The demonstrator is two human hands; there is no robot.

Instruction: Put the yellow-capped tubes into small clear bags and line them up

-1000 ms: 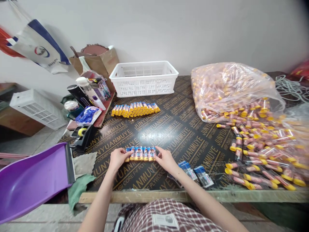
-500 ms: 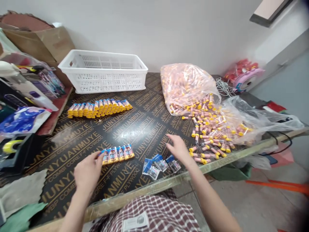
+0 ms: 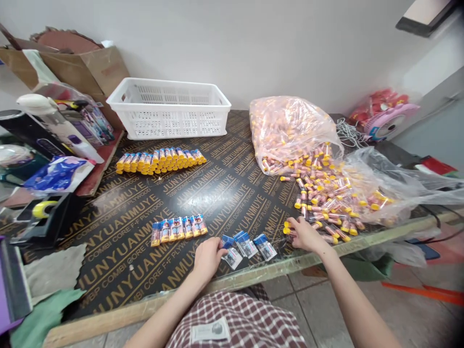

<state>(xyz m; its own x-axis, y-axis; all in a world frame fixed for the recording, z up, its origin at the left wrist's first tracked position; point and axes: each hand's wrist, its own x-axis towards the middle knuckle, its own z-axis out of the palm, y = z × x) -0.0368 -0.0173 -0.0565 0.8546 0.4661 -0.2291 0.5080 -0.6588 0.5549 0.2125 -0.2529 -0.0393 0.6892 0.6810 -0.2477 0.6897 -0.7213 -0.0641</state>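
My left hand [image 3: 208,258] is closed in a pinch at the left edge of a blue-and-white printed label [image 3: 232,258], one of several small labels near the front edge of the table. At the near left side of a loose pile of pink tubes with yellow caps [image 3: 322,188], my right hand [image 3: 306,235] has its fingers closed around a yellow-capped tube [image 3: 287,231]. A short row of tubes with blue-topped printed wraps [image 3: 179,229] lies side by side to the left of the labels.
Behind are a stack of wrapped tubes [image 3: 159,161] and a white plastic basket [image 3: 174,116]. A clear bag [image 3: 290,125] full of tubes spills rightward. A tape dispenser [image 3: 45,215] and grey cloth [image 3: 54,268] lie left. A pink fan [image 3: 391,123] stands back right.
My left hand has left the row of wrapped tubes and moved right to the labels. My right hand has moved right to the loose tubes and closed. The view has shifted slightly left.
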